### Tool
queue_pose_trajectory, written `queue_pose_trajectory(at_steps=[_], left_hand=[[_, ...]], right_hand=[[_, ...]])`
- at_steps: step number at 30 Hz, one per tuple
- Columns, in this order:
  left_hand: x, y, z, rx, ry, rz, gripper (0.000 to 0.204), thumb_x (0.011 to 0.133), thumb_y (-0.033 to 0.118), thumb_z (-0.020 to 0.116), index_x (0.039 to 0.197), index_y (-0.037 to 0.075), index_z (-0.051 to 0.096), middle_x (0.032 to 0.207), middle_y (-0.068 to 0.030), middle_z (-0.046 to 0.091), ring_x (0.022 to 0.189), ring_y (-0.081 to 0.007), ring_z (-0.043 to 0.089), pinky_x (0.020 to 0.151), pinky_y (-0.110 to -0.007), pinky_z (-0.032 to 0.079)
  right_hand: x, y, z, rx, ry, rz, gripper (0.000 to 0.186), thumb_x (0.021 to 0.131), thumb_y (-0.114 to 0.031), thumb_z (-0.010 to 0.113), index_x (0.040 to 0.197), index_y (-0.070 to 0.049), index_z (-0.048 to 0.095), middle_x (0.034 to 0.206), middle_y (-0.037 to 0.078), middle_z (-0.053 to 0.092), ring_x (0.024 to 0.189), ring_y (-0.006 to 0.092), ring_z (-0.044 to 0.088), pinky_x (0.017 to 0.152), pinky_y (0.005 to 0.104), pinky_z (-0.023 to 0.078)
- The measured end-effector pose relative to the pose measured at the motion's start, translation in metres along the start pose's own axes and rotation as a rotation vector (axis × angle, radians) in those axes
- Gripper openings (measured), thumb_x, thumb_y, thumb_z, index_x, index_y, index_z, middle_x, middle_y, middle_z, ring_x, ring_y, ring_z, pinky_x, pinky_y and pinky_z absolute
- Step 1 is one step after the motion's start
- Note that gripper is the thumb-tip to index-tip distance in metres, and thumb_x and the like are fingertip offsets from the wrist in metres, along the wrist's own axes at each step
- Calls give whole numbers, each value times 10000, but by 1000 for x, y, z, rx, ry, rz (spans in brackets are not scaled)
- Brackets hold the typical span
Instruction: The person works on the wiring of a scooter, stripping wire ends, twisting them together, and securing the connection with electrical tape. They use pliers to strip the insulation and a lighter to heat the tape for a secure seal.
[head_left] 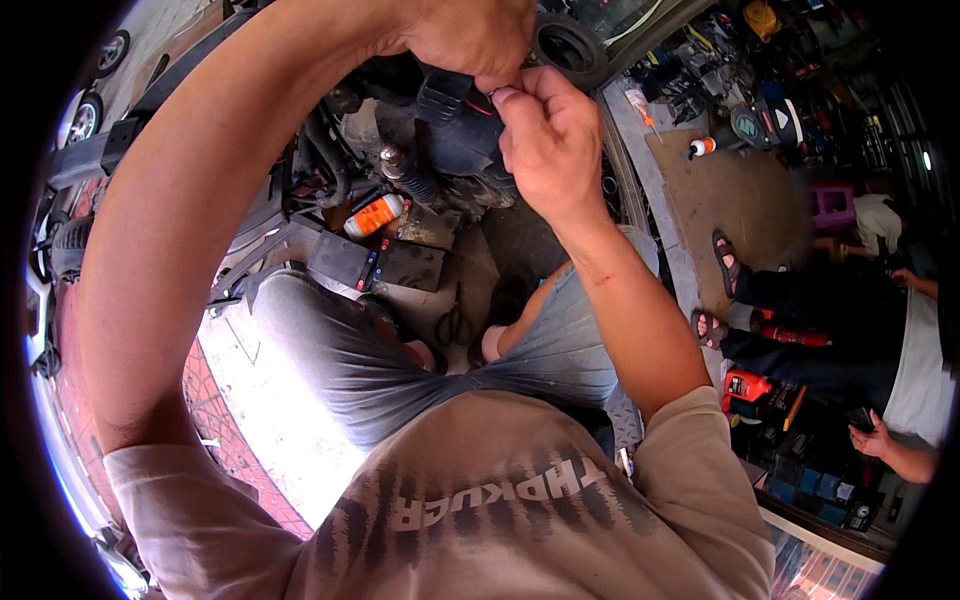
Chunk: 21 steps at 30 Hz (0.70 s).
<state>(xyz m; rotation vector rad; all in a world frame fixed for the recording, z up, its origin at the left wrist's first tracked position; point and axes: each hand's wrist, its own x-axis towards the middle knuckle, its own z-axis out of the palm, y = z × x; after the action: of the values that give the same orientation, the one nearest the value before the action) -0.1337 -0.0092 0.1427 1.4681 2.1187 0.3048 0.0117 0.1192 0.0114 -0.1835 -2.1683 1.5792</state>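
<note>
My left hand [470, 42] reaches across the top of the view with its fingers bent down and pinched. Close against it, my right hand [555, 140] pinches thumb to forefinger. Fingertips of both hands meet at one spot, and what lies between them is too small and covered to name. A short red wire [479, 107] shows just below the fingertips, beside a black ribbed block [442, 98]. Dark vehicle parts lie beneath the hands, among them a shock absorber [408, 178] with a coil spring.
An orange-and-white bottle [373, 216] lies by two black batteries [342, 261] between my knees and the vehicle. Scissors [454, 322] rest on the ground near my feet. A tyre [570, 48] stands beyond my right hand. At right, a person in dark trousers [820, 345] holds a phone [859, 420].
</note>
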Motion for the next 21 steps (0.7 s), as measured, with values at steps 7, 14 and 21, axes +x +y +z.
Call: queue_pose_trajectory(at_steps=[7, 14, 21], left_hand=[[0, 10, 4, -75, 2, -84, 146, 874, 97, 748, 909, -23, 823, 845, -194, 798, 805, -272, 739, 741, -445, 574], [32, -42, 12, 229, -50, 307, 160, 873, 123, 765, 919, -11, 837, 842, -174, 804, 794, -259, 739, 732, -426, 572], [30, -39, 10, 368, -51, 332, 173, 891, 144, 760, 921, -6, 841, 859, -187, 802, 805, -283, 743, 746, -428, 573]], right_hand=[[8, -11, -20, 860, -271, 734, 214, 1053, -228, 669, 1034, -15, 672, 729, 25, 593, 541, 162, 524, 478, 313, 330], [-1, 3, -12, -407, 154, -564, 163, 919, -88, 829, 1039, -67, 721, 825, 39, 711, 635, 211, 721, 581, 374, 561], [10, 5, -10, -551, 185, -838, 99, 878, -53, 830, 906, -84, 740, 865, 59, 723, 675, 261, 744, 618, 394, 583]])
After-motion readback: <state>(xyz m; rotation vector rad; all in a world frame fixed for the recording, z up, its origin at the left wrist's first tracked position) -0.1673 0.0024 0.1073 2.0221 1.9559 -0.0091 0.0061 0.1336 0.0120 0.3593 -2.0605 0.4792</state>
